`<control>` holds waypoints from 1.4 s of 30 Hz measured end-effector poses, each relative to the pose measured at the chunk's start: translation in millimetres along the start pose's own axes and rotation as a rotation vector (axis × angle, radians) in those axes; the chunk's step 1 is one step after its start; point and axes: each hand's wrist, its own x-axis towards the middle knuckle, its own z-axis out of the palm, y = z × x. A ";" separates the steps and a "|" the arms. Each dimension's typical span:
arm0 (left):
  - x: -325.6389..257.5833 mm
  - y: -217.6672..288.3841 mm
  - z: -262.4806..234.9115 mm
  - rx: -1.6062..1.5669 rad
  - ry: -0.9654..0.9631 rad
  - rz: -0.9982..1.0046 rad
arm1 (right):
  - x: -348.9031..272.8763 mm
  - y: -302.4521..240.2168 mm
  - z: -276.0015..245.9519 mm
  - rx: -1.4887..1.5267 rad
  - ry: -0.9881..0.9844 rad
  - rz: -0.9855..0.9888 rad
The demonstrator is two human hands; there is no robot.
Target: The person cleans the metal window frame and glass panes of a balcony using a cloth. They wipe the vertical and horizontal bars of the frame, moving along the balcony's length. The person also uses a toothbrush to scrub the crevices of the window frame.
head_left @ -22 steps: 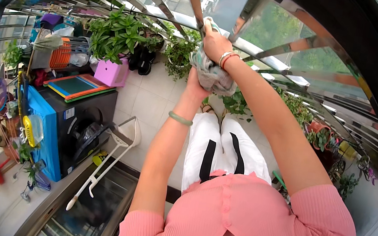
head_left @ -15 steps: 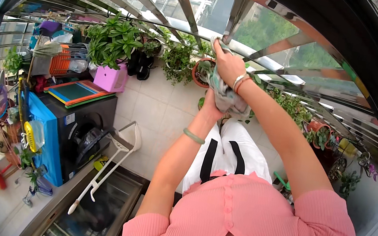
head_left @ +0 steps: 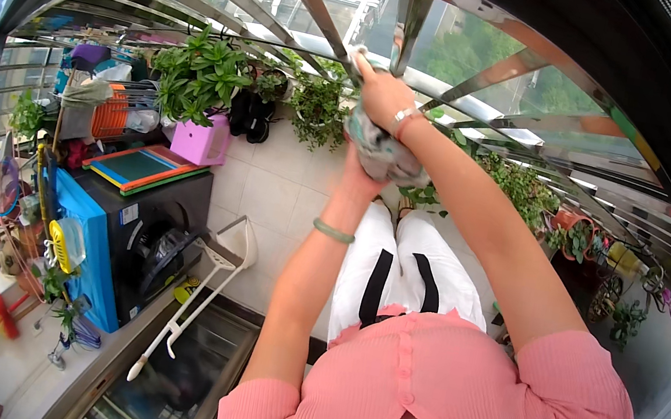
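A crumpled grey-green cloth hangs in front of me by the metal railing. My right hand is closed on the cloth's upper end, right against the railing bars. Lower down, my left hand grips the hanging bunch of the same cloth; its fingers are partly covered by the fabric. A green bangle circles my left wrist, and a silver-coloured band and a red one are on my right.
Potted plants line the railing's foot on both sides. At left stand a pink stool and a black washing machine with a coloured-frame board on top. A white long-handled scoop leans beside it.
Both hands and the cloth have shifted slightly left along the railing. My right hand stays at the bars, and both hands keep hold of the cloth.
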 end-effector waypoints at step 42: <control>-45.6 20.0 -37.6 0.011 0.072 0.159 | -11.3 -41.4 26.6 0.285 -0.076 -0.049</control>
